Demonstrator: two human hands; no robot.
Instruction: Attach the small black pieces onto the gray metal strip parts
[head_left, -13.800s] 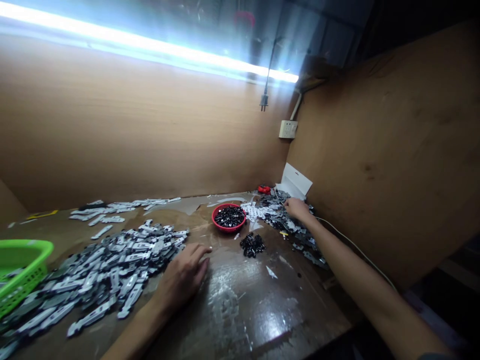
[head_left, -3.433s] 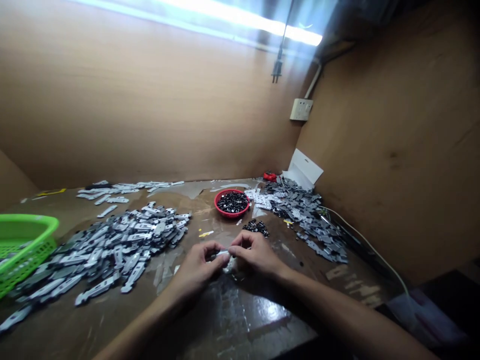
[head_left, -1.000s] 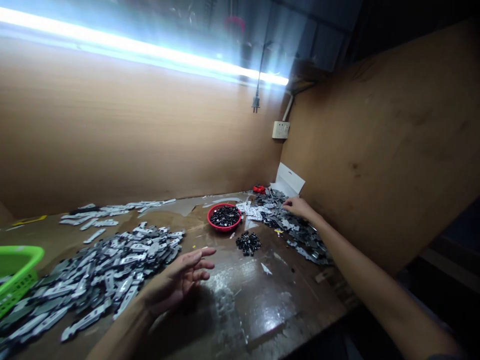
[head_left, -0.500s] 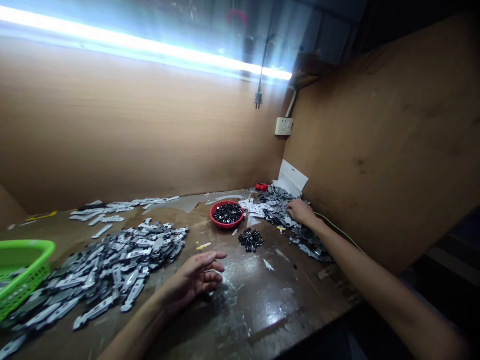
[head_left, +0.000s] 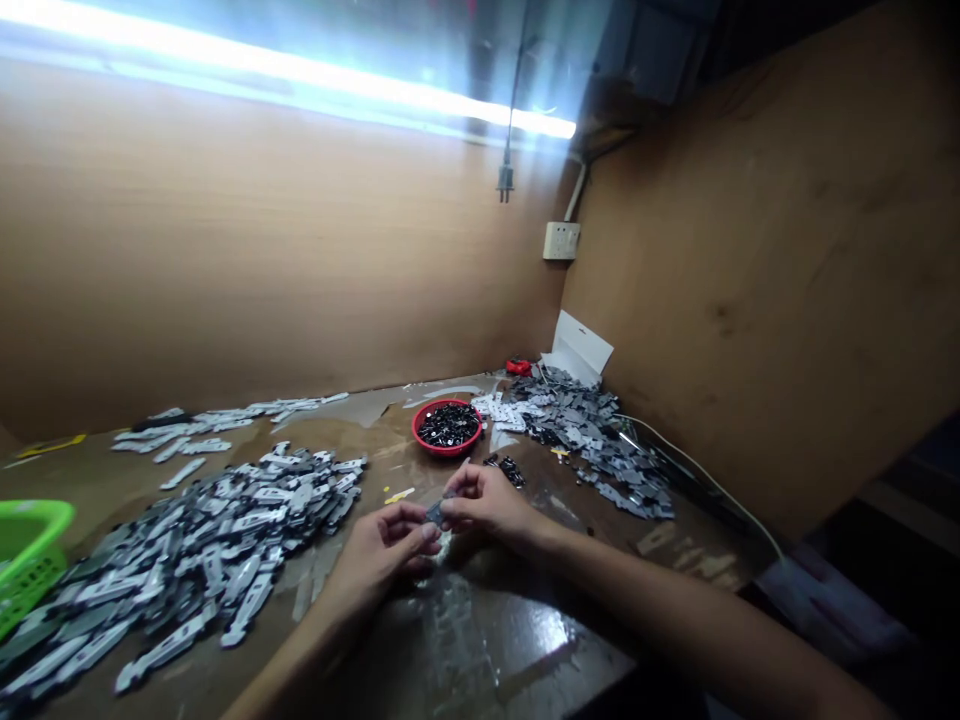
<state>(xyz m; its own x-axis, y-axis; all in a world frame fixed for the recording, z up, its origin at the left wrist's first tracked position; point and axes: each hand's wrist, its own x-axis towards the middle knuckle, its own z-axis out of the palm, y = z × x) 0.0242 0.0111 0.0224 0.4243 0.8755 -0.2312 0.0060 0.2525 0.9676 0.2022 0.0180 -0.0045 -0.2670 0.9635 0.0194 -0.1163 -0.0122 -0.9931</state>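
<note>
Both hands meet above the near part of the worktable [head_left: 480, 650], and the grey flat piece [head_left: 435, 512] sits between them. The left hand [head_left: 382, 545] pinches its near end between thumb and curled fingers; the right hand [head_left: 487, 505] grips the other end with thumb and fingertips. Whether a second, smaller part is tucked in the right fingers cannot be told.

To handle it well, the left pinch should probably act as the steady clamp while the right fingertips make the fine adjustments. Keeping both thumbs on top would likely stop the piece from tilting, and light pressure seems enough for something so thin. Holding it slightly lower, nearer the worktable, would shorten any drop.

The right hand is close to the little heap of black parts [head_left: 511, 472], so that wrist is best kept raised to avoid scattering them. The red basket [head_left: 415, 432] stands beyond, towards the far edge, with the grey pile [head_left: 592, 430] spreading from the far right corner.
</note>
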